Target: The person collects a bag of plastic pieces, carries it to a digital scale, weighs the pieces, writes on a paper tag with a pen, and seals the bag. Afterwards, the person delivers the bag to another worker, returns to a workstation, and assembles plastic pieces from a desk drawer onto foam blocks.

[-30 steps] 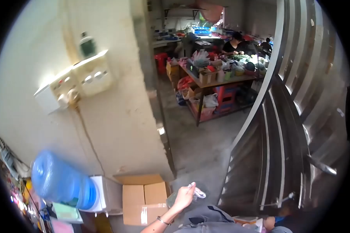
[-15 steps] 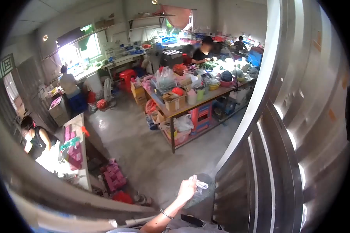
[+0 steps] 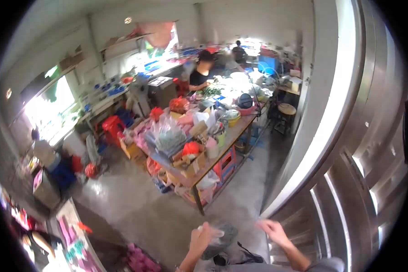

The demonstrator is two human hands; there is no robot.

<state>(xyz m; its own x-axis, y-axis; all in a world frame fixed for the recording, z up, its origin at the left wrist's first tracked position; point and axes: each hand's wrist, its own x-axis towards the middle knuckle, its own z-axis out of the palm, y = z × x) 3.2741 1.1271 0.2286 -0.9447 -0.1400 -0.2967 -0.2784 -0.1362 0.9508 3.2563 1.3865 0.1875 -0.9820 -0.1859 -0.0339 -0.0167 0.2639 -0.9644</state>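
Note:
My left hand (image 3: 201,236), low in the middle of the head view, is closed on the gathered top of a translucent plastic bag (image 3: 225,236). The bag hangs just right of and below the fist; what it contains I cannot make out. To the right, my right hand (image 3: 273,230) reaches in with its fingers stretched toward the left, somewhat blurred, and nothing shows in them. It is near the foot of the white door edge (image 3: 299,177), apart from the bag. A dark strap (image 3: 247,254) lies below, between my forearms.
A cluttered worktable (image 3: 231,149) stands ahead, with bags and boxes on it. A person (image 3: 201,75) sits behind it. A ribbed metal door (image 3: 349,199) fills the right side. Another bench (image 3: 72,213) and pink pieces (image 3: 140,258) are at lower left. Red stools (image 3: 112,127) stand further back.
My view has turned right and the worktable appears closer. My right hand has come into view at the lower right. The left hand still grips the bag, now slightly further left in view.

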